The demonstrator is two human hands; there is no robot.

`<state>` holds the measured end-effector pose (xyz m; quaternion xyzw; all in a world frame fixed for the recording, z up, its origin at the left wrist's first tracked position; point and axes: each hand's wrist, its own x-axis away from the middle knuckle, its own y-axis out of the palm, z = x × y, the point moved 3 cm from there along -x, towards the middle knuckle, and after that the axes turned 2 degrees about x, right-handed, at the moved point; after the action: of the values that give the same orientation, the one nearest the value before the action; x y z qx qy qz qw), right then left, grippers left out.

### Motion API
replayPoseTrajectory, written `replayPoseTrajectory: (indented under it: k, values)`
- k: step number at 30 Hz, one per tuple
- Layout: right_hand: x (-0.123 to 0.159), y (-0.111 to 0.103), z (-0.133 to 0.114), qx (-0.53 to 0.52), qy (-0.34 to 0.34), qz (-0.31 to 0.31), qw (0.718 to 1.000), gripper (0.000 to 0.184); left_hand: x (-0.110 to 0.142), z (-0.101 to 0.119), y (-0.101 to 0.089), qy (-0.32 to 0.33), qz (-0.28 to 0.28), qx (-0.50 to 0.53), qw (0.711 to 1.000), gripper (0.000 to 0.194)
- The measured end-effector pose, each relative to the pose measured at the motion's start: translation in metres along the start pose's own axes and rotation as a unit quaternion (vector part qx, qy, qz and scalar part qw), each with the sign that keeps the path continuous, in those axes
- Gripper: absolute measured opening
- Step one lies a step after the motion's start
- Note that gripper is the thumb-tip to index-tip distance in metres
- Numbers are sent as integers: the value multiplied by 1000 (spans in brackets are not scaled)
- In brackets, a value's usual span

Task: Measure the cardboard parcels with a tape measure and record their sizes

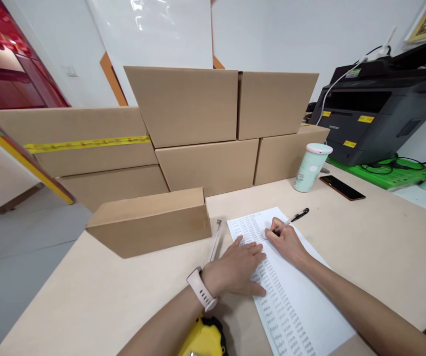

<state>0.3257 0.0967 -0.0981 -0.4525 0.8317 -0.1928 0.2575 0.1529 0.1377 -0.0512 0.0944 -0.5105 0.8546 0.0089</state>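
A sheet of paper [302, 296] with several columns of small writing lies on the table in front of me. My left hand [240, 264] rests flat on its left part, fingers spread; a pale pink watch is on that wrist. In my right hand [285, 242] is a pen [297, 216] with a black cap end, its tip at the paper beside the columns. Partly under my left forearm sits a yellow and black tape measure [203, 338]. Its metal blade [216, 241] shows beyond my left wrist, with the stretch between hidden by the arm.
A long cardboard box [153, 225] lies left of the paper. Stacked larger cartons [205, 165] stand behind it. To the right are a mint cup [311, 168], a phone [342, 188] and a black printer [368, 113] by a green crate [402, 173]. The table's left edge drops to a tiled floor.
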Motion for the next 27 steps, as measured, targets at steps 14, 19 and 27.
replayPoseTrajectory:
  k: [14,19,27]
  values:
    - [0,-2,-2,-3,5,3,1000,22,0,1,-1,1,-2,7,1000,72]
    - [0,0,0,-3,4,7,1000,22,0,1,-1,-4,-5,9,1000,72]
    - [-7,-16,-3,33,-32,18,999,20,0,-1,-4,-12,-16,23,1000,74]
